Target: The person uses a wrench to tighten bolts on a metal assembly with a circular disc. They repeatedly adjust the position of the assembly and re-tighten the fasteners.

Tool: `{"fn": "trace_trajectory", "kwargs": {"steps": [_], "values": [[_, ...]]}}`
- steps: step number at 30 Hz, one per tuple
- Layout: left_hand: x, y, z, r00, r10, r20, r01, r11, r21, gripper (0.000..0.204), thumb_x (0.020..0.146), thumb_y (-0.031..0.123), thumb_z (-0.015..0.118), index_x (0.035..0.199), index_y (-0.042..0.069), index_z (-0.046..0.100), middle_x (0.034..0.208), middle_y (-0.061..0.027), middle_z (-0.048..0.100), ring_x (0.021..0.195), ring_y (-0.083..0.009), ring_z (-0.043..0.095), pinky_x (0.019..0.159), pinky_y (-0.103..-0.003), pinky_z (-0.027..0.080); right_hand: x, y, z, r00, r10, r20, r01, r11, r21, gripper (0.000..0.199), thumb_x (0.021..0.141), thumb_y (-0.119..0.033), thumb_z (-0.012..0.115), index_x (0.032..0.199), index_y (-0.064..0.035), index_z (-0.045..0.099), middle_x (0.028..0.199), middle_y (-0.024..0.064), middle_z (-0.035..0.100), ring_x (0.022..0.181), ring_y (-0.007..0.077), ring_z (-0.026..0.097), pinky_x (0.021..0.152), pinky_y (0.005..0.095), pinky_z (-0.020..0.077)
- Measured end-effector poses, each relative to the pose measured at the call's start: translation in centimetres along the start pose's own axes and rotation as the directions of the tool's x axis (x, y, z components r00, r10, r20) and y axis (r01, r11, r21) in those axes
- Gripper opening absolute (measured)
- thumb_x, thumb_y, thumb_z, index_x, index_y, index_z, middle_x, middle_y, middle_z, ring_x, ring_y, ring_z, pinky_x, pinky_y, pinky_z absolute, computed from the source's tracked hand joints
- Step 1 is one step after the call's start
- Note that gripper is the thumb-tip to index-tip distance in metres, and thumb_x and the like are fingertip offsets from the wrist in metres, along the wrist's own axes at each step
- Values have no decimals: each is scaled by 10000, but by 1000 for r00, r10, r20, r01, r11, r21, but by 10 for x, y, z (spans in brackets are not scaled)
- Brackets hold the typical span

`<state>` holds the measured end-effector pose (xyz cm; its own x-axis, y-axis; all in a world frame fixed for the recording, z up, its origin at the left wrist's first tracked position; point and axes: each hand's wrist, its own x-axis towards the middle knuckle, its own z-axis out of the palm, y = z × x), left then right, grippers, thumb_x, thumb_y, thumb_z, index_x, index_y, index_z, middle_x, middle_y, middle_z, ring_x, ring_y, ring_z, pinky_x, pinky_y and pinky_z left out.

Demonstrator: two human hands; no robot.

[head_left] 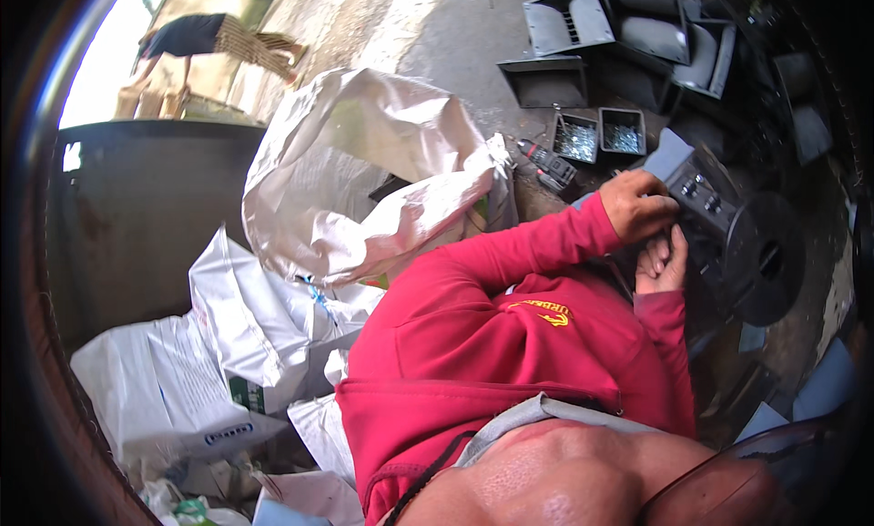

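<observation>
Two hands at work on one grey panel (696, 194), right of centre. Left hand (640, 204): fingers curled over the panel's near edge, gripping it beside a row of small knobs. Right hand (662, 262): just below the left, fingers folded against the panel's underside; whether it clamps anything cannot be told. Hands close together, nearly touching. Red sweatshirt (510, 344) fills the foreground, sleeves running up to both hands. Black round speaker (765, 257): attached just right of the panel. White sacks (364, 162), several, heaped to the left, crumpled. Cordless drill (549, 164): lying on the ground beyond the left hand. Two small trays of screws (601, 134): side by side, just past the drill. Grey horn-shaped housings (619, 34), several, stacked farther off at top. Dark bin (146, 207): far left.
</observation>
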<state>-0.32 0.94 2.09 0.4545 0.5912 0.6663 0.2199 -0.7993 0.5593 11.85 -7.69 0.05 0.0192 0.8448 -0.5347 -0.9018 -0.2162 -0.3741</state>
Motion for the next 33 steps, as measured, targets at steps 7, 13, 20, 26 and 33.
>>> {"fn": "trace_trajectory", "kwargs": {"steps": [7, 13, 20, 26, 33], "values": [[-8, -3, 3, 999, 35, 1, -35, 990, 140, 209, 688, 147, 712, 889, 122, 661, 808, -29, 574, 690, -220, 572, 619, -345, 455, 2, 3, -4, 997, 1, -81, -5, 999, -50, 281, 913, -319, 573, 714, -153, 466, 533, -72, 355, 402, 34, 268, 384, 196, 229], [-14, -3, 12, 985, -139, -103, 140, 990, 5, 218, 688, 172, 722, 891, 121, 664, 810, -30, 570, 730, -225, 568, 625, -349, 419, 3, 3, -6, 999, -17, -33, 15, 998, -59, 312, 916, -322, 569, 686, -159, 436, 545, -72, 367, 413, 32, 277, 401, 192, 235], [-5, 0, -5, 997, -25, 68, 13, 986, 167, 230, 697, 193, 759, 864, 81, 648, 785, -73, 553, 723, -255, 582, 617, -363, 476, 5, 1, -7, 1000, -5, -22, 4, 999, -35, 324, 917, -322, 567, 666, -160, 441, 544, -71, 380, 415, 29, 291, 401, 192, 239], [-22, -3, 11, 969, -245, -5, 244, 964, 100, 224, 702, 230, 761, 868, 116, 664, 777, -41, 548, 728, -223, 580, 658, -352, 454, 4, 3, -4, 1000, 4, -15, -5, 999, -37, 322, 919, -318, 566, 670, -157, 440, 536, -73, 373, 404, 31, 284, 391, 191, 238], [-8, 1, 0, 995, -98, -20, 100, 992, 77, 201, 676, 211, 729, 864, 167, 673, 783, -4, 547, 758, -187, 560, 670, -319, 379, 4, 1, -7, 1000, -13, -16, 13, 1000, -4, 302, 910, -294, 582, 690, -149, 435, 538, -72, 359, 405, 32, 278, 383, 190, 235]]}}
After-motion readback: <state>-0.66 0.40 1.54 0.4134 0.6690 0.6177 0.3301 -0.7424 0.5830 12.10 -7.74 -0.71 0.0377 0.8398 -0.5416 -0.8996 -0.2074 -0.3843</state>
